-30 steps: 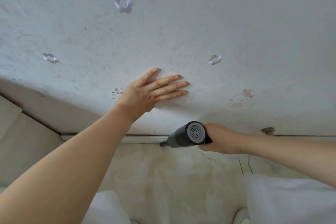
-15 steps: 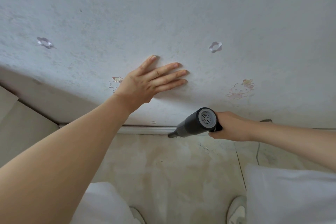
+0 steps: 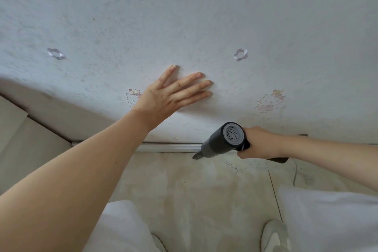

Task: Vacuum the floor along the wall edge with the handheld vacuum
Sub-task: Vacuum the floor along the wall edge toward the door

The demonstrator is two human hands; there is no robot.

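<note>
The handheld vacuum (image 3: 222, 142) is a dark grey tube with a pale round vent on its rear end, and the grip of the right hand (image 3: 260, 143) is clamped round its handle, fingers curled under it. From that grip the body slants down and to the left, and its narrow nozzle (image 3: 196, 156) reaches the floor (image 3: 194, 186) right where it meets the white baseboard strip (image 3: 167, 147) at the foot of the wall (image 3: 204, 26). Just below the grip, a scatter of dark crumbs (image 3: 232, 166) lies on the beige floor. Up and to the left of the grip, the left hand (image 3: 169, 96) lies flat on the wall, its fingers straight and spread, holding nothing. The wall carries 3 lilac flower shapes and 2 faint cartoon cat stickers, 1 of them (image 3: 271, 101) directly above the grip. White trouser legs and a white shoe (image 3: 274, 235) show at the bottom.
</note>
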